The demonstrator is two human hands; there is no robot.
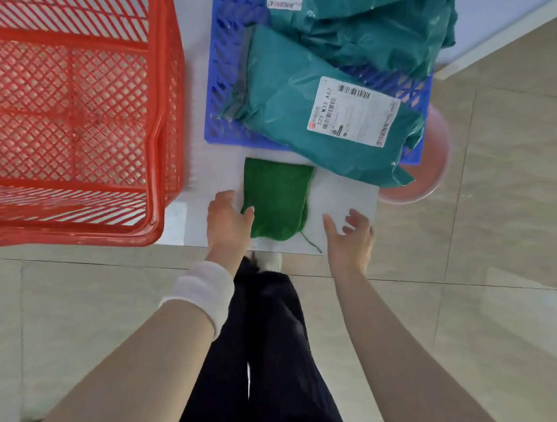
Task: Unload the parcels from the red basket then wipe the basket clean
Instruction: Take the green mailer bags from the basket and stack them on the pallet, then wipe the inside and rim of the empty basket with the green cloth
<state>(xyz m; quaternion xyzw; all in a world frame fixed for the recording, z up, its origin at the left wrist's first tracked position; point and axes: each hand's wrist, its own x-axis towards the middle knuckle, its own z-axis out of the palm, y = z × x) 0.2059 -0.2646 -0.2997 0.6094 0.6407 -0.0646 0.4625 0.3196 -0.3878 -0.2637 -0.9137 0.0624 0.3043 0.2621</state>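
Note:
The red basket [165, 112] stands at the left on the white table, and I see no parcels inside it. Teal parcels [292, 120] lie piled in the blue crate [223, 77]; the nearest carries a white label and hangs over the crate's front edge. A folded green cloth [276, 197] lies on the table in front of the crate. My left hand [229, 221] touches the cloth's left lower edge with its fingertips. To the right of the cloth my right hand [350, 238] hovers with fingers spread, holding nothing.
The white table [343, 195] ends just before my hands. A pink round object [426, 174] sticks out beyond the table's right side, under the blue crate. Tiled floor and my dark-trousered legs lie below.

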